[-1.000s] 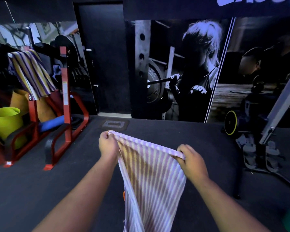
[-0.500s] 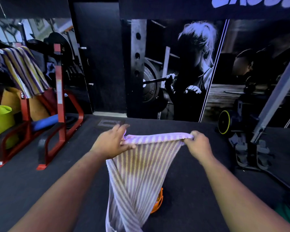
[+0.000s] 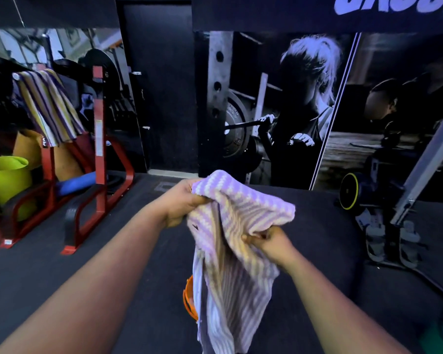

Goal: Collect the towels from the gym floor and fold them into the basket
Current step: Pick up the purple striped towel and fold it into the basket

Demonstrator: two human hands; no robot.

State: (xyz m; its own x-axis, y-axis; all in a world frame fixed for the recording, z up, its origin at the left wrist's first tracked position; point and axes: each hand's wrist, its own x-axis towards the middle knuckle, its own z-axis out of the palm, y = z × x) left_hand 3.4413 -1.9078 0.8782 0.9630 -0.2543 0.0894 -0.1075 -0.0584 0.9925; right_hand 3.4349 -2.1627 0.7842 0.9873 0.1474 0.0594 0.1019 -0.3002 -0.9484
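Lilac-and-cream striped terry cloth is filling the middle of the view: a striped towel [image 3: 237, 241] is hanging in the air above the dark rubber gym floor [image 3: 113, 264], gathered at the top and trailing down between the forearms. The left hand [image 3: 180, 205] is gripping the towel's upper left corner, fingers curled tight round a bunch of fabric. The right hand [image 3: 269, 242] is sitting lower and nearer the body, pinching a fold of the same towel between thumb and bent fingers. Just behind the hanging cloth, a curved orange plastic rim [image 3: 189, 297] is showing on the floor, mostly hidden; what it belongs to cannot be told. At the left, a second towel with purple, yellow and white stripes [image 3: 49, 106] is draping over a bar of a red steel rack [image 3: 99, 139], well apart from the hands. A lime-green plastic tub [image 3: 5, 177] is standing beside that rack.
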